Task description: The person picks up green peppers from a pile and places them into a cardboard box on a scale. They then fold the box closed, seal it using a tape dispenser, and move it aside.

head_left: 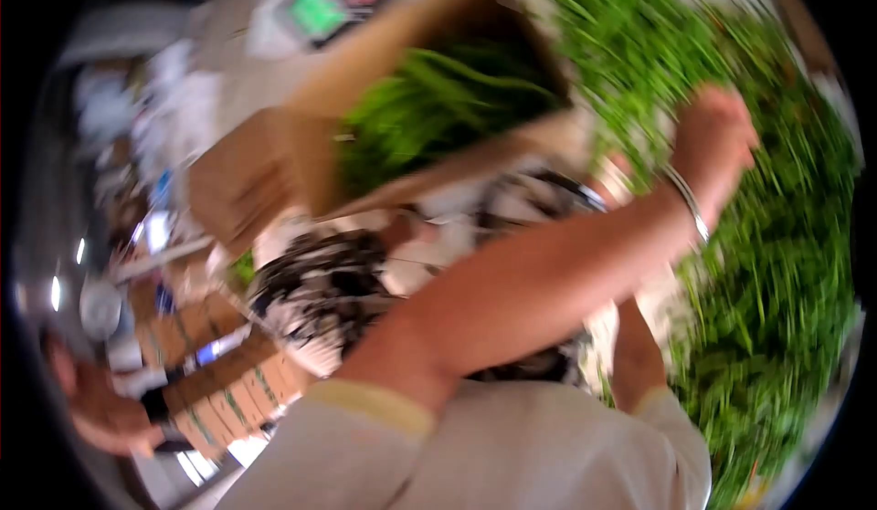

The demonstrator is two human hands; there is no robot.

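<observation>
My left arm reaches across my body to the right, with a bangle at the wrist. My left hand [717, 136] is over a large heap of leafy green vegetables [776, 263], its blurred fingers curled closed. Whether stems are inside it, I cannot make out. Behind that arm my right forearm passes upward. A blurred bit of skin, perhaps my right hand [619, 174], shows between the cardboard box [352, 67] and the heap; its fingers are mostly hidden. Long green vegetables [438, 108] lie inside the open box in front of me.
The box's flap [242, 177] sticks out to the left. Beyond the box lies a dark device with a bright green panel [320, 12]. Several stacked cartons [237, 400] stand at the lower left, near another person's arm [105, 410]. White bags [178, 90] are piled at the left.
</observation>
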